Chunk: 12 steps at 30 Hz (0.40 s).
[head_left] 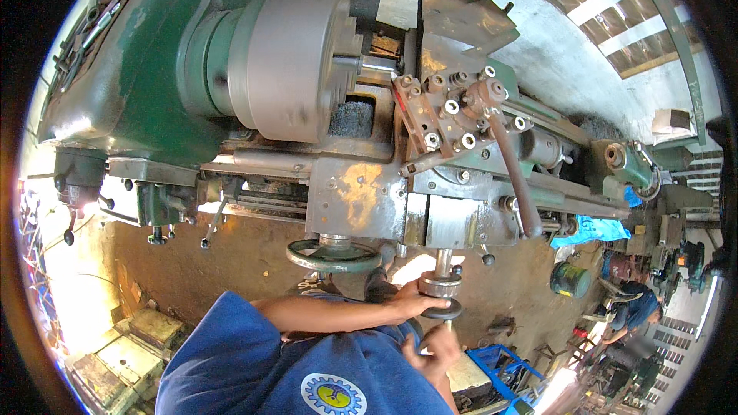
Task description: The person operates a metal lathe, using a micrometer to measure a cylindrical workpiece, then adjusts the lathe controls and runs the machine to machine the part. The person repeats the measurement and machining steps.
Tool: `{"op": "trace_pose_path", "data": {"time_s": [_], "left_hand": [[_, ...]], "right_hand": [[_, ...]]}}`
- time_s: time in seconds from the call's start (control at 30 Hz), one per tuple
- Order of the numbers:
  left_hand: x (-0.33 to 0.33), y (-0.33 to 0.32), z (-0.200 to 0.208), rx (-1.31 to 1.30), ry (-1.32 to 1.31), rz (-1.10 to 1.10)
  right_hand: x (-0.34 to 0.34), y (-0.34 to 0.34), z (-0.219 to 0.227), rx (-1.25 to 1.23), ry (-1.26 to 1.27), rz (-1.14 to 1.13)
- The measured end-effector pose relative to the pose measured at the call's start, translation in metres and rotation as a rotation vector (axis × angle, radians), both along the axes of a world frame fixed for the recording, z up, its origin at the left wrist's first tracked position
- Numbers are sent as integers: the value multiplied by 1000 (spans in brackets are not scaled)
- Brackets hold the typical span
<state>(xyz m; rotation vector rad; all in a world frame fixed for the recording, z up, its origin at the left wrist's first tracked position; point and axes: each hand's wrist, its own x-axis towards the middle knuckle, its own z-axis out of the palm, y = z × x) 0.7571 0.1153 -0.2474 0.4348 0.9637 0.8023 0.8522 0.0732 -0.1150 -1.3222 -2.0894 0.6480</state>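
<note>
In front of me stands a green metal lathe with a large grey chuck [296,61], its face blurred. A short bright metal rod [378,64] sticks out of the chuck toward the tool post [450,107], which carries several bolts and a long clamping lever [513,173]. My left hand [415,301] is closed on the small cross-slide handwheel [442,309] at the carriage front. Just below that wheel, my right hand [435,352] has its fingers curled, close to the wheel's pale handle; what lies inside them is hidden.
A larger green carriage handwheel [332,255] is left of my hands. Dark metal chips [352,119] lie under the chuck. The tailstock [626,163] stands right along the bed. On the floor are a green drum [570,280] and blue metal frame [507,369]. Another person [636,309] bends at far right.
</note>
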Motion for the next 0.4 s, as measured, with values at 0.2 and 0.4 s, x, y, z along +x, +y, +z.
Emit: {"op": "trace_pose_path", "data": {"time_s": [0.2, 0.4], "left_hand": [[-3, 5, -5, 48, 104, -121], [-10, 8, 12, 71, 139, -111]], "right_hand": [[-26, 19, -4, -540, -450, 545], [-53, 23, -3, -596, -736, 770]]}}
